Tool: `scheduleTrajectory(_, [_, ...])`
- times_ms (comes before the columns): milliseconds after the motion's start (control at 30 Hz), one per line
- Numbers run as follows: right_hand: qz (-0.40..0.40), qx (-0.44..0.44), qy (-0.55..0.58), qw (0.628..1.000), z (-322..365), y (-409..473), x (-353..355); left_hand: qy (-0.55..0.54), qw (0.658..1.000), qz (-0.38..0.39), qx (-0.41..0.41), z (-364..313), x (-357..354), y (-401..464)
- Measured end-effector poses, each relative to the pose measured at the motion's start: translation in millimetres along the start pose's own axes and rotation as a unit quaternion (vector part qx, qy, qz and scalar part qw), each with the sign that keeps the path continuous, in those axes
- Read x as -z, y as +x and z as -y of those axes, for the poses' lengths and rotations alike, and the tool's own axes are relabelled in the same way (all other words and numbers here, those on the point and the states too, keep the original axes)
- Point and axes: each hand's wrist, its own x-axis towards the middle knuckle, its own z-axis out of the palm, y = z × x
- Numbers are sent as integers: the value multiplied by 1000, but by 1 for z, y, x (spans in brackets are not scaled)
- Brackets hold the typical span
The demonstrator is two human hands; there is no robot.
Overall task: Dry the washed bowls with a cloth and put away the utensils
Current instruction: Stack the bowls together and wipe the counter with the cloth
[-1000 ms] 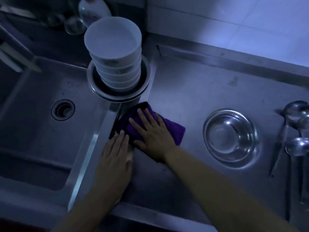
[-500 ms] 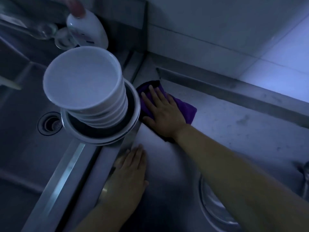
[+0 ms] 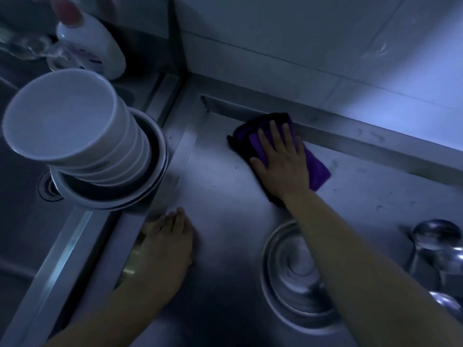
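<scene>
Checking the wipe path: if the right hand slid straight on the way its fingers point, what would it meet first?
Probably the raised steel back ledge: the right hand lies flat on the purple cloth, fingertips nearly at it.

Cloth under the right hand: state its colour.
Purple, with a dark edge; the cloth shows best in the head view, pressed flat by the right hand.

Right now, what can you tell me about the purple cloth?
The purple cloth looks soft and fuzzy, with a darker, nearly black edge along its left side. It lies flat and a bit crumpled on the steel counter, close against the raised ledge at the back. The right hand presses down on its middle with fingers spread, covering much of it. Nothing else touches it; the stacked bowls stand apart from it.
</scene>
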Motion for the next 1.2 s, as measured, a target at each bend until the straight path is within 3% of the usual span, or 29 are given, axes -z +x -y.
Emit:
scheduleTrajectory(200, [5, -184, -11, 983, -95, -61, 15, -5, 999, -30, -14, 4, -11, -3])
scheduleTrajectory(333, [12, -312, 24, 950, -79, -70, 14, -21, 999, -22, -15, 7, -18, 0])
scheduleTrajectory(400, [11, -333, 29, 943, -50, -69, 9, -33, 999, -31, -18, 8, -18, 2])
scheduleTrajectory(733, [18, -36, 36, 999, 80, -82, -11, -88, 993, -82, -1, 9, -27, -13])
scheduleTrajectory(833, [24, 37, 53, 998, 104, -121, -19, -108, 980, -167, 13, 1, -27, -35])
scheduleTrajectory(967, [29, 102, 53, 993, 119, -178, -24, -211, 947, -234, 60, -2, -39, -68])
scheduleTrajectory(1200, [74, 196, 45, 977, 124, -263, -20, -322, 905, -251, 121, 12, -31, -99])
